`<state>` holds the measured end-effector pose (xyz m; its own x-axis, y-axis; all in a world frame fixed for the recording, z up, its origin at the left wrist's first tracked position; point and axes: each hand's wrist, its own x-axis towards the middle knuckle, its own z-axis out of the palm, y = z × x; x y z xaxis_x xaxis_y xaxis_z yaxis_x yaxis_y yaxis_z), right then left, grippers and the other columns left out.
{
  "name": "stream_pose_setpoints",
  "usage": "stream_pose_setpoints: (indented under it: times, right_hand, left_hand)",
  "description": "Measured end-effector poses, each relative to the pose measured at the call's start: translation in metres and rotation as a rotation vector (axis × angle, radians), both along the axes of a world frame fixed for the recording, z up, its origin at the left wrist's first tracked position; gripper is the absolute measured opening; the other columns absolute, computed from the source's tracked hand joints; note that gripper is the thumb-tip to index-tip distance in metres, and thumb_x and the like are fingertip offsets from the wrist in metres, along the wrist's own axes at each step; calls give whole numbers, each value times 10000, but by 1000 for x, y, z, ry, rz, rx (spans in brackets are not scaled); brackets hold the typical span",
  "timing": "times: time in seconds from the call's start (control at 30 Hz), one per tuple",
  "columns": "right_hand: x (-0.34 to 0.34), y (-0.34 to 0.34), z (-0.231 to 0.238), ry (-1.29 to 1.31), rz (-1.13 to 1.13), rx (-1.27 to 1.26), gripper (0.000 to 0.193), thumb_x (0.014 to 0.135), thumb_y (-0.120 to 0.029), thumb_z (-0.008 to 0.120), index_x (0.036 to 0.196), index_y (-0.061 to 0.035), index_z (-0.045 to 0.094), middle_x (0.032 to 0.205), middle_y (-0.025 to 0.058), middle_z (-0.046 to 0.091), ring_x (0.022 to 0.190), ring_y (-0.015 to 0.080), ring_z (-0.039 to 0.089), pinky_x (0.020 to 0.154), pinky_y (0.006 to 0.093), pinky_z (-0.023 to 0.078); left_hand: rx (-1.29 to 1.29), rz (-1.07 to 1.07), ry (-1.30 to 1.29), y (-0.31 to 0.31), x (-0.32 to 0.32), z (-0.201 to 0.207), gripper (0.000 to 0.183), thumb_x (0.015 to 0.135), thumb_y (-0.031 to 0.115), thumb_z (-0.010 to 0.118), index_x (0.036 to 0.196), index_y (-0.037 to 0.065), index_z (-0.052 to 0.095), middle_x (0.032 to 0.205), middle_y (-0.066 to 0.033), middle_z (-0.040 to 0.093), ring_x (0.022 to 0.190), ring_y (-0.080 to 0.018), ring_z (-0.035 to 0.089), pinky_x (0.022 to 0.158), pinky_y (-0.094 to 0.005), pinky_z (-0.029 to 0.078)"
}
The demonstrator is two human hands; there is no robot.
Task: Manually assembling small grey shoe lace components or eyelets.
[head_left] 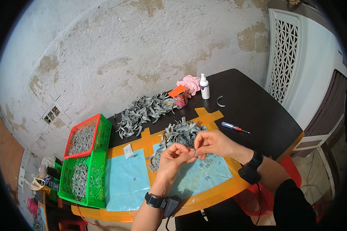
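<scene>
My left hand (177,156) and my right hand (212,144) meet over the front of the table, thumbs and fingertips pinched together. Between them is a small grey piece (194,153), mostly hidden by the fingers, so its exact kind cannot be made out. Just behind the hands lies a pile of curved grey strips (183,131). Tiny grey pieces (207,164) are scattered on the light blue sheet (216,178) beneath my right hand. Each wrist wears a black strapped device.
A green basket (97,169) and a red basket (98,133), both holding small grey pieces, stand at left. Farther back are another heap of grey strips (142,111), a tin can (180,100), pink cloth (190,84) and a white bottle (204,87). A screwdriver (235,127) lies right.
</scene>
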<state>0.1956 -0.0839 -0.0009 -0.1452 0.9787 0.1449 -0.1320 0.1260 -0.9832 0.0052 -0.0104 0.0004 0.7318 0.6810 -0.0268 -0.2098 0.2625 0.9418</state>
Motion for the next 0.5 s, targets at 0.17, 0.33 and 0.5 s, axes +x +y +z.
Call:
stream_pose_setpoints:
  times: [0.17,0.33,0.5]
  right_hand:
    - [-2,2,0,-167,-20,218,39,859,19,598,856,12,635,888,44,552,724,131,632,651,242,534]
    - [-5,1,2,-190,-29,309,50,869,34,575,863,18,623,901,44,539,753,128,631,673,236,536]
    - [-5,3,-3,-72,21,184,7,883,28,564,889,29,566,903,64,548,729,136,621,653,249,526]
  left_hand:
    - [-38,-7,23,3,-3,-4,115,833,-30,645,848,56,570,844,-34,645,788,-121,652,755,-256,568]
    - [-101,-23,-23,3,-3,0,101,842,-15,641,844,56,569,832,-32,635,797,-123,649,762,-245,566]
    - [-104,-62,-30,4,-5,-1,62,859,1,623,859,45,580,862,-44,639,830,-131,647,783,-252,559]
